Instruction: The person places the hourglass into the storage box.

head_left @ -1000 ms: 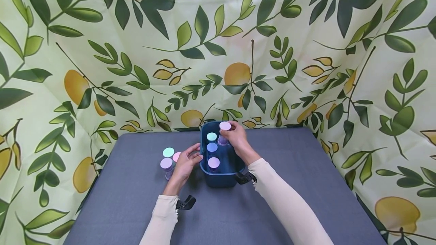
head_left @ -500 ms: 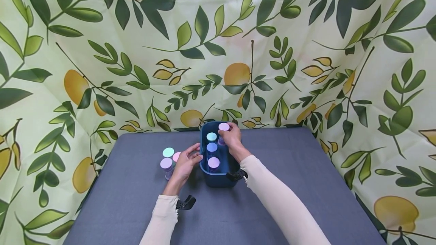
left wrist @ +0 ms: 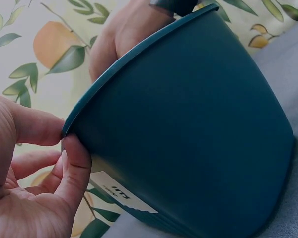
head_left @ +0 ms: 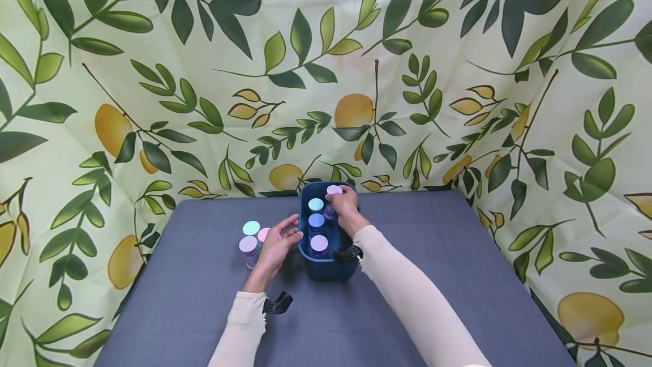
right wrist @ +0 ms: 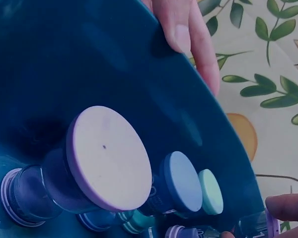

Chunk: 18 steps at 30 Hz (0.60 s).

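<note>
A dark blue plastic bin (head_left: 330, 271) stands on the table. My left hand (head_left: 275, 247) pinches its left rim between thumb and finger, as the left wrist view shows. Inside the bin's far right part, my right hand (head_left: 346, 207) grips a sand timer (head_left: 333, 190) with a pale purple cap, held upright. Along the bin's left side stand a mint-capped sand timer (head_left: 316, 205), a blue-capped one (right wrist: 185, 181) and a lilac-capped one (right wrist: 111, 158). The held timer's lower end is partly hidden by my fingers.
Left of the bin, partly behind my left hand, stand a mint-capped sand timer (head_left: 251, 228), a pink-capped one (head_left: 263, 234) and a lilac-capped one (head_left: 248, 244). A grey cloth covers the table (head_left: 193, 299). A leaf-and-fruit patterned curtain (head_left: 305, 101) hangs behind.
My right hand has lowered the purple-capped sand timer deeper into the bin, and its forearm has shifted left. The left hand keeps its place at the rim.
</note>
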Motion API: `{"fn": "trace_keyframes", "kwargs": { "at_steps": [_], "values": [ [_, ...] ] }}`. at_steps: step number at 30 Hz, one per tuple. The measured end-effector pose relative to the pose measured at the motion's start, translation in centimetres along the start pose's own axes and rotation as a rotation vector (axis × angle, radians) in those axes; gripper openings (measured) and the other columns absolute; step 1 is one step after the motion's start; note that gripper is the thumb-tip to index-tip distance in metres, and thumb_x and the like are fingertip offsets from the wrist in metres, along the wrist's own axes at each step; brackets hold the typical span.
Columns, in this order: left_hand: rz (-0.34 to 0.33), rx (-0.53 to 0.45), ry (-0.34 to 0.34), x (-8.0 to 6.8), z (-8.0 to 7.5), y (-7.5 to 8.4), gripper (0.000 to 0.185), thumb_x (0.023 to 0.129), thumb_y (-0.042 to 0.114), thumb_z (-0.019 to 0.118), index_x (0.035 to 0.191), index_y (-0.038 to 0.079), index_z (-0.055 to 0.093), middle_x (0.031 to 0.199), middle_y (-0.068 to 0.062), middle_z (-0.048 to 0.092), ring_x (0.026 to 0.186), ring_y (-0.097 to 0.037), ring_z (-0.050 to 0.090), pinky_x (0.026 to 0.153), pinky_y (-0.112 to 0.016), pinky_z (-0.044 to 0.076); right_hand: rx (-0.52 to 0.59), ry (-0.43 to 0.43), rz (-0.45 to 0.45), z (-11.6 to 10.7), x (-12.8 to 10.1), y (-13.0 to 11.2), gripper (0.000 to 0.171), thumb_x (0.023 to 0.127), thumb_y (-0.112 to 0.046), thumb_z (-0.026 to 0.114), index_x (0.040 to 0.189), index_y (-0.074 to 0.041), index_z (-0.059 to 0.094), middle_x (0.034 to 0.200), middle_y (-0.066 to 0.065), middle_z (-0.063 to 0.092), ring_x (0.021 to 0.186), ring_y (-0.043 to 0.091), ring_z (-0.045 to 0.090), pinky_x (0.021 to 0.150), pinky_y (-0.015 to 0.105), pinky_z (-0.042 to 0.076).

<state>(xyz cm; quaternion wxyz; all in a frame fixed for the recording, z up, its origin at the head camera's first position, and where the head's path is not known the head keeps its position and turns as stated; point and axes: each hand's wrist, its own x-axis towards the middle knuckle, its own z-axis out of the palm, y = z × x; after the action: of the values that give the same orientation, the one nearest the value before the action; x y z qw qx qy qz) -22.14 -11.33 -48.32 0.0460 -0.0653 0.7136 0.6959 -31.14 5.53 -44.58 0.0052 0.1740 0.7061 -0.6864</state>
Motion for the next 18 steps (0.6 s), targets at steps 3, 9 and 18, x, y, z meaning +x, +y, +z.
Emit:
{"fn": "trace_keyframes", "kwargs": {
  "at_steps": [3,9,18],
  "values": [
    [0.001,-0.002,0.001,0.0,0.0,0.1,0.050,0.092,0.005,0.063,0.140,0.013,0.055,0.136,-0.012,0.056,0.114,-0.023,0.058,0.105,-0.044,0.047,-0.005,0.008,0.025,0.2,0.2,0.0,0.047,0.085,-0.001,0.069,0.128,0.000,0.051,0.126,0.019,0.054,0.096,0.024,0.054,0.085,0.033,0.049],
    [0.014,0.006,-0.003,-0.1,0.0,0.0,0.050,0.092,0.004,0.063,0.140,0.012,0.054,0.136,-0.013,0.056,0.113,-0.023,0.059,0.103,-0.044,0.049,-0.017,0.034,0.042,0.5,0.9,0.4,0.045,0.084,0.001,0.068,0.126,0.000,0.052,0.127,0.019,0.054,0.101,0.027,0.054,0.091,0.036,0.048],
    [0.002,-0.002,-0.002,0.1,-0.1,0.0,0.050,0.092,0.004,0.063,0.140,0.013,0.054,0.136,-0.012,0.056,0.114,-0.022,0.060,0.104,-0.043,0.048,-0.063,0.033,0.067,0.5,1.7,0.9,0.045,0.084,0.001,0.066,0.127,0.001,0.052,0.131,0.019,0.054,0.120,0.033,0.051,0.108,0.044,0.041]
  ]
}}
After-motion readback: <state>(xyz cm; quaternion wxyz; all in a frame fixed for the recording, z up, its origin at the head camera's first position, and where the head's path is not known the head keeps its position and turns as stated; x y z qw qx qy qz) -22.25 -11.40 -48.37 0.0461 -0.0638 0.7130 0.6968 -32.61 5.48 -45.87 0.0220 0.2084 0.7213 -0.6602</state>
